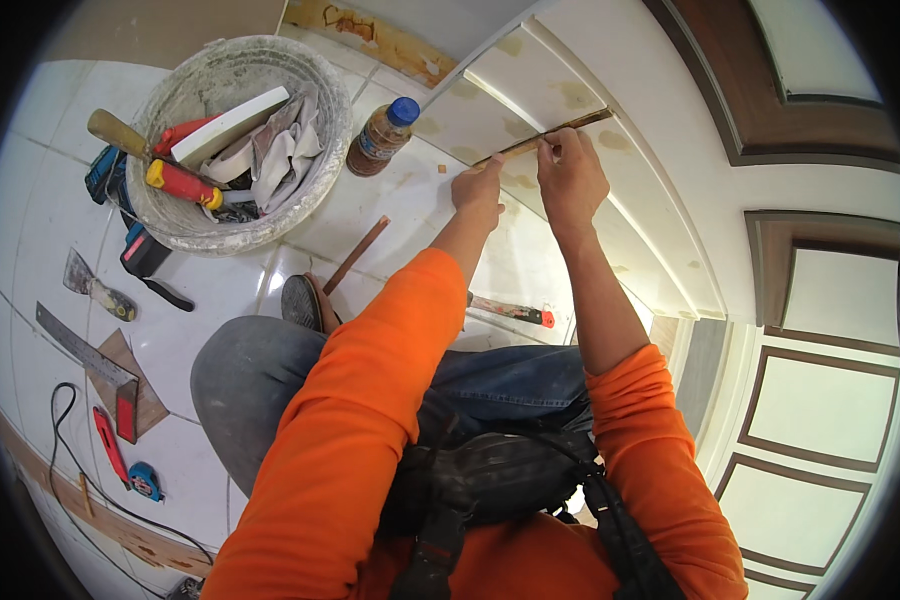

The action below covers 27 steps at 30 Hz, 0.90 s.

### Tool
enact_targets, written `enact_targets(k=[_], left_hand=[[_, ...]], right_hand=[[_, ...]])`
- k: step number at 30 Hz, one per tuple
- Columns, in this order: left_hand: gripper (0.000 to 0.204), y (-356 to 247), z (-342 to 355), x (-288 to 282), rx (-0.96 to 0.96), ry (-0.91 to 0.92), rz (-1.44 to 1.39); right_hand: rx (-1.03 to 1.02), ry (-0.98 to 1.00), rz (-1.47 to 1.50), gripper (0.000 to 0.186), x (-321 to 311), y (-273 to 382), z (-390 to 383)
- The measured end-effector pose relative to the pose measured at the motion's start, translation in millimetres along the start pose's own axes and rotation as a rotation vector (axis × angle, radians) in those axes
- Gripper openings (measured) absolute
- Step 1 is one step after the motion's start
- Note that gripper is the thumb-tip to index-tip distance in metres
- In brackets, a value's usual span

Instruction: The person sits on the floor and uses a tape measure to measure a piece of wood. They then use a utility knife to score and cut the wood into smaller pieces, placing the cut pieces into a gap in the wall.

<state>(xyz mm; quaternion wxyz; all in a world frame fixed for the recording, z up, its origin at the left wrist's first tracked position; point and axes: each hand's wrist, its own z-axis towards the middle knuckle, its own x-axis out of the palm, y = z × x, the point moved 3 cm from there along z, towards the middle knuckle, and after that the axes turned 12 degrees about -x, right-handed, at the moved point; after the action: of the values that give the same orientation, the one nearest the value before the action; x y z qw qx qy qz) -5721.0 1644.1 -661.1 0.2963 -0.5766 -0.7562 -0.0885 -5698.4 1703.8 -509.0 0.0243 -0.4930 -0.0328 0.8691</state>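
Note:
A thin dark-edged wooden strip [523,148] lies slantwise across a white panel [570,75] blotched with tan patches. My left hand [479,190] is closed at the strip's near-left end, its fingers partly hidden behind the hand. Farther right, my right hand [574,180] pinches the strip, and its far end sticks out beyond the fingers. On the tiles below my hands is a hand tool with a red-and-black handle [520,311], its other end hidden by my left sleeve. Another narrow wooden strip [358,254] rests beside my shoe [303,303].
A plaster-crusted bucket [338,120] full of tools and rags stands at upper left, beside a blue-capped bottle [382,137]. Leftward lie a putty knife [100,285], a try square [85,355], a red utility knife [110,446], a tape measure [145,480] and a black cable [135,515].

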Motion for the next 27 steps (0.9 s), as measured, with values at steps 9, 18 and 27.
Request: enact_targets(k=[9,18,27], left_hand=[[0.079,-5,5,-9,0.051,0.087,0.15],[0.084,-7,9,-10,0.136,0.133,0.227],[0.082,-6,6,-13,0.123,0.119,0.205]], right_hand=[[0.047,-0.007,0.169,0.007,-20,-2,-1],[0.036,-0.09,0.166,0.013,-23,-14,-15],[-0.029,-0.125,0.071,0.007,-13,-8,-6]])
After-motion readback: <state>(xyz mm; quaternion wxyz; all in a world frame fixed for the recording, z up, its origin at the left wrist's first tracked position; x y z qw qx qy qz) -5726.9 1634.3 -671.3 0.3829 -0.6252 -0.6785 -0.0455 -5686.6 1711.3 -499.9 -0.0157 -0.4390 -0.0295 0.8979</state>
